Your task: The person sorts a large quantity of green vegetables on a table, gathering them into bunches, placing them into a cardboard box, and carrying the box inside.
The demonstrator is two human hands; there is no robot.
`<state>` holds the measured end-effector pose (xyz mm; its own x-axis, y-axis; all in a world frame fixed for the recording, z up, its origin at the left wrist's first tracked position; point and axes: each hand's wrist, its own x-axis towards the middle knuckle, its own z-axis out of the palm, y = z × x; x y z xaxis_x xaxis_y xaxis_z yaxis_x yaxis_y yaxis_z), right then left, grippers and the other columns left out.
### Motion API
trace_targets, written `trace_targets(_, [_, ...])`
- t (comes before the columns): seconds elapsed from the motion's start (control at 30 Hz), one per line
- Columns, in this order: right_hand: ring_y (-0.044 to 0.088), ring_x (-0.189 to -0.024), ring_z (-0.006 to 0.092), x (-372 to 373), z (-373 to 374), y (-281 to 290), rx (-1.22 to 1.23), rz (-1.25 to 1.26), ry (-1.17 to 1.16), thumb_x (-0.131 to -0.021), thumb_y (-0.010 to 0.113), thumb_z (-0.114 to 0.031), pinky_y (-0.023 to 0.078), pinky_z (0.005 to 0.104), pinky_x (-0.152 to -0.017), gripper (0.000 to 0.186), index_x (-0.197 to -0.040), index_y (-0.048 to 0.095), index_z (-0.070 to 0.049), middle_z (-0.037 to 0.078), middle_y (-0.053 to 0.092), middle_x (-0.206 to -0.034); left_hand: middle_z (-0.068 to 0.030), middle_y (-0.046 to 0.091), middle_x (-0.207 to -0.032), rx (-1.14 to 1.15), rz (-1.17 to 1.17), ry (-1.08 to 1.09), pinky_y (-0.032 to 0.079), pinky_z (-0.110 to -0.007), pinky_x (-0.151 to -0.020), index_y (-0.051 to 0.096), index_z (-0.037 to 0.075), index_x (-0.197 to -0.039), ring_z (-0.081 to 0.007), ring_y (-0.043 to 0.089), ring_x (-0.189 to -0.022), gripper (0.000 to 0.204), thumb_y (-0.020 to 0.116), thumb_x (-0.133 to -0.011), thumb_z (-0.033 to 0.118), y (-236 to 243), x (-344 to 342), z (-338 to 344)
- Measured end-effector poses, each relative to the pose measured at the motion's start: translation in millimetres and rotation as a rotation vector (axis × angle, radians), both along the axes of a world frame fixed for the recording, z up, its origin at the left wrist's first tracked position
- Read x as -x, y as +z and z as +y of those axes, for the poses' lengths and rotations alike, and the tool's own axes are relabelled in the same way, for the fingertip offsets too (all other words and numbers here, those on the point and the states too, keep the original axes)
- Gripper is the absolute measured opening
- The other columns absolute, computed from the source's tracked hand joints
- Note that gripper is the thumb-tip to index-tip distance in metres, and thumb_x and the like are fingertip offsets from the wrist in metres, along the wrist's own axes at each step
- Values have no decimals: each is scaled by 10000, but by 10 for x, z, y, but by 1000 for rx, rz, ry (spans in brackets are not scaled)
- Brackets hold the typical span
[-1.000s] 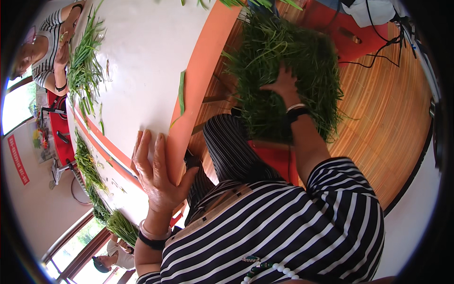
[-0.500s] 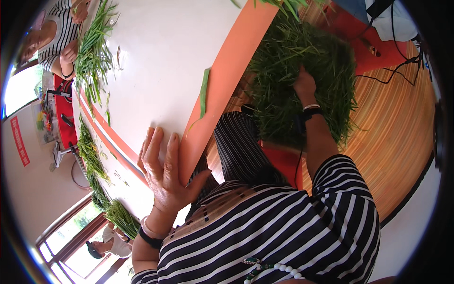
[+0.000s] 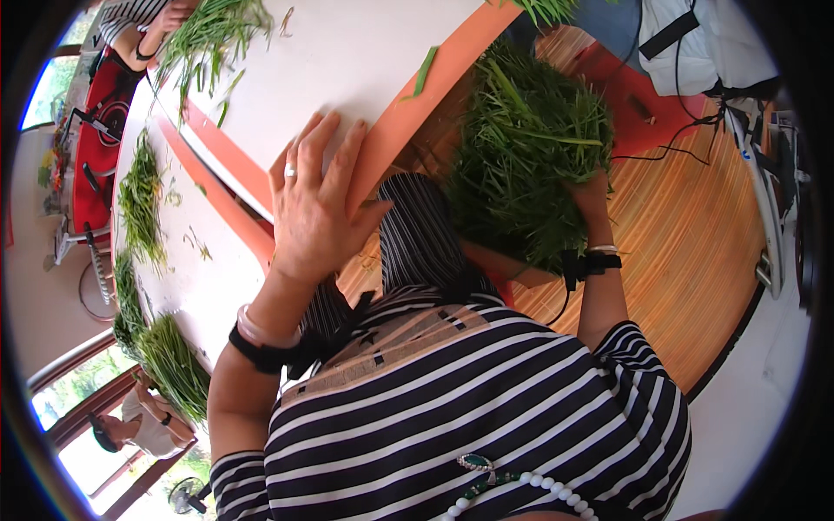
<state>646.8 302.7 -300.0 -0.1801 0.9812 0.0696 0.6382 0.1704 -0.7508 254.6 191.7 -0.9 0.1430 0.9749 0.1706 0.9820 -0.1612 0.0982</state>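
My left hand lies on the edge of the white table with its orange border, fingers apart and nothing held. A ring is on one finger. My right hand reaches down beside the table, against the right side of a big heap of long green leaves. Its fingers are buried in the leaves, so their grip does not show. One loose cut leaf rests on the orange border ahead of my left hand.
Bunches of green leaves lie along the table's far left, near another person's hand. A further person sits at lower left behind a bundle of green stalks. A red chair and black cables stand right of the heap.
My right hand has moved from the top of the leaf heap to its right side, nearer me. My left hand stays on the table edge. The whole view has shifted.
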Motion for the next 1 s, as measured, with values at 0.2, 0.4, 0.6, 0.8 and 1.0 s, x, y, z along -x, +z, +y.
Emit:
trace_targets(0.2, [613,-1041,321,94,23,219,-159,-99,-74,-731,784,-277,485,412,-867,593,-1225,566,-33,185,648,-1130,-118,406,-1389,-78,75,48,290,-501,-1042,431,170,-1389,-301,346,-1341,849,808,-649,347,-24,194,-133])
trace_targets(0.4, [591,-1079,290,-86,-277,384,-126,41,-51,-831,708,-354,461,390,-891,575,-1268,538,-19,166,615,-1214,-165,353,-1412,-194,-112,-117,312,-539,-1054,426,167,-1388,-387,290,-1347,833,784,-670,390,52,59,-550])
trace_targets(0.6, [574,-1099,285,47,-336,779,-110,69,-28,-819,726,-305,444,393,-921,582,-1278,530,-4,164,596,-1240,-133,487,-1245,-271,-185,-28,382,-484,-979,544,136,-1241,-348,399,-1258,618,772,-685,278,277,217,-1546])
trace_targets(0.8, [556,-1120,281,-170,-527,1003,-142,105,-109,-807,744,-256,427,396,-952,593,-1288,521,11,161,578,-1266,-154,614,-961,-301,-364,106,495,-431,-805,636,70,-992,-367,586,-921,305,716,-728,200,376,548,-2082])
trace_targets(1.0, [539,-1141,276,-327,-433,1514,-58,204,-443,-795,762,-207,410,399,-982,608,-1298,513,25,159,559,-1292,-155,628,-964,-179,-403,310,486,-369,-827,635,2,-1035,-336,614,-931,295,722,-759,61,443,682,-2400])
